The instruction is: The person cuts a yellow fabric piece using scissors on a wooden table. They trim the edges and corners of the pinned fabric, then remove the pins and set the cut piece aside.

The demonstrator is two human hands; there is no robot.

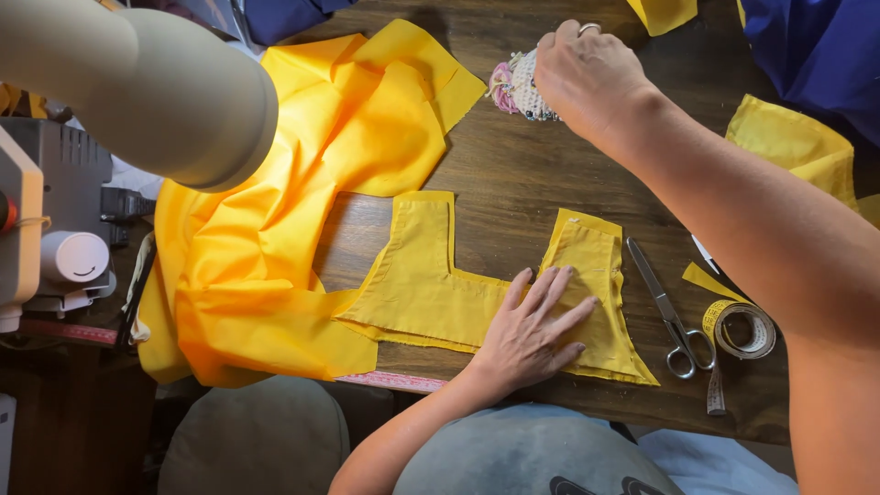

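My left hand [532, 330] lies flat, fingers spread, on a yellow U-shaped fabric piece [422, 275] near the front edge of a dark wooden table [522, 174]. My right hand [587, 73] reaches to the far side of the table and closes over a small white and pink crocheted pincushion [515, 87]. A large rumpled sheet of yellow fabric [275, 211] spreads to the left of the cut piece and touches it.
Metal scissors [669, 312] and a coiled yellow tape measure [741, 332] lie right of the fabric piece. A sewing machine [55, 220] stands at the left under a beige lamp shade [156, 82]. Blue cloth [816, 46] and yellow scraps [793, 142] sit at the far right.
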